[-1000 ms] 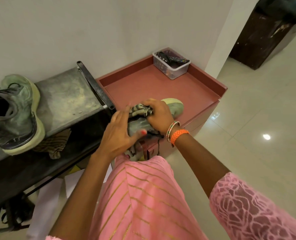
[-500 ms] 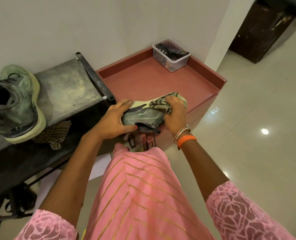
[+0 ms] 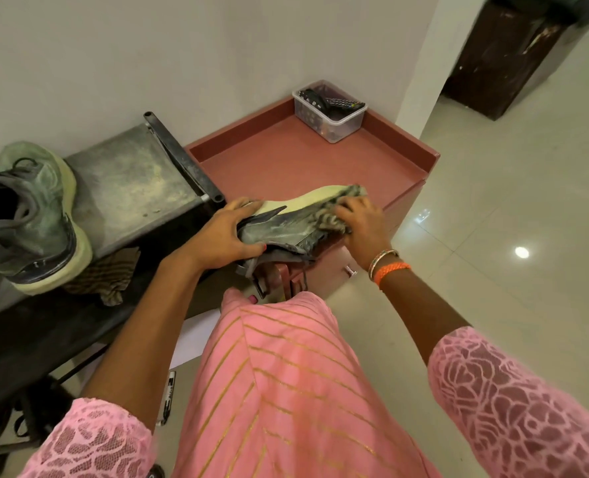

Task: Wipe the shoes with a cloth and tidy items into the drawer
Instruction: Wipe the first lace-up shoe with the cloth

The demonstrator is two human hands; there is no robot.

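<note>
A grey-green shoe with a pale yellow sole lies tipped on its side at the front edge of the red cabinet top. My left hand grips its heel end. My right hand holds a striped cloth against the toe end of the shoe. The matching second shoe stands upright on the grey bench at the left. Below the shoe a red drawer front with a metal handle shows; my hands and skirt hide most of it.
A clear plastic box holding remote controls stands in the cabinet's back corner by the white wall. A brown striped rag lies on the bench's dark lower shelf. A pen-like item lies on the tiled floor. A dark door stands far right.
My right hand has slid the cloth along the shoe from the middle to the toe end. The shoe has turned onto its side, sole facing away. My left hand stays at the heel.
</note>
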